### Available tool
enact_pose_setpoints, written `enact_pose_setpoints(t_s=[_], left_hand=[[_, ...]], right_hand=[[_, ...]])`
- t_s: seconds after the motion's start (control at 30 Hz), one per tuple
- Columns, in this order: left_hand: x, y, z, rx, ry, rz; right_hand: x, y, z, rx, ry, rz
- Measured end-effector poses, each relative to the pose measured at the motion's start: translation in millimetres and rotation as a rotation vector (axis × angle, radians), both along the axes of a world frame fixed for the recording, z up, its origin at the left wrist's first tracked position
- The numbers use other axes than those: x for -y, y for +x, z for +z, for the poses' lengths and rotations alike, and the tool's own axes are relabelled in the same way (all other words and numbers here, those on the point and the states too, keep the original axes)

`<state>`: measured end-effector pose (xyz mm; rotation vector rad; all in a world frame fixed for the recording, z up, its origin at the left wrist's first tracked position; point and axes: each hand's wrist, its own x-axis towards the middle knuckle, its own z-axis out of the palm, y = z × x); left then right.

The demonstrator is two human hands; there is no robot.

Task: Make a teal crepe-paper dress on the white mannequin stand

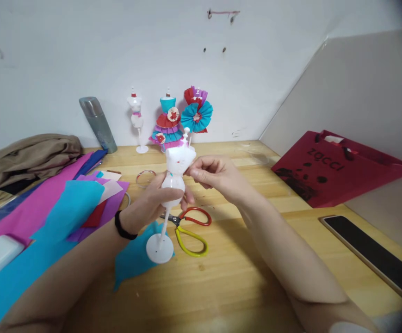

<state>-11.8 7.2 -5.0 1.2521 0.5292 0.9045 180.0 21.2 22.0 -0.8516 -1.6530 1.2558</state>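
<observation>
A small white dress-form mannequin (178, 159) on a stalk and round base is tilted in front of me. My left hand (155, 196) is wrapped around its waist and hips, holding it off the table. At the mannequin's right side, my right hand (218, 173) pinches its thumb and forefinger together close to the bust; whatever lies between the fingertips is hidden. Below are scissors (190, 231) with one red and one yellow handle, their blades partly behind the stalk. A piece of blue crepe paper (134, 259) lies under the mannequin's base.
Several coloured paper sheets (72, 203) and brown cloth (30, 155) lie left. Along the wall stand a bottle (98, 125), a plain mannequin (137, 120) and two decorated mannequins (169, 122). A tape roll (145, 178) sits behind my left hand. Right are a red bag (329, 169) and a phone (370, 254).
</observation>
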Motion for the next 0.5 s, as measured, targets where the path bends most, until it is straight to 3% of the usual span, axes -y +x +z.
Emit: enact_pose_setpoints(t_s=[0.07,0.2,0.37,0.5], left_hand=[[0,0,5.9,-0.010,0.022,0.133],[-2,-1,8.8,0.113,0.086,0.310],[6,7,6.4,0.215,0.082,0.298],[4,6,12.3,0.107,0.129,0.278]], right_hand=[[2,0,2.8,0.046,0.020,-0.066],[17,-12,5.1,0.132,0.075,-0.064],[25,-32,-7.6,0.316,0.334,-0.259],[9,-27,-17.7,0.276,0.296,-0.286]])
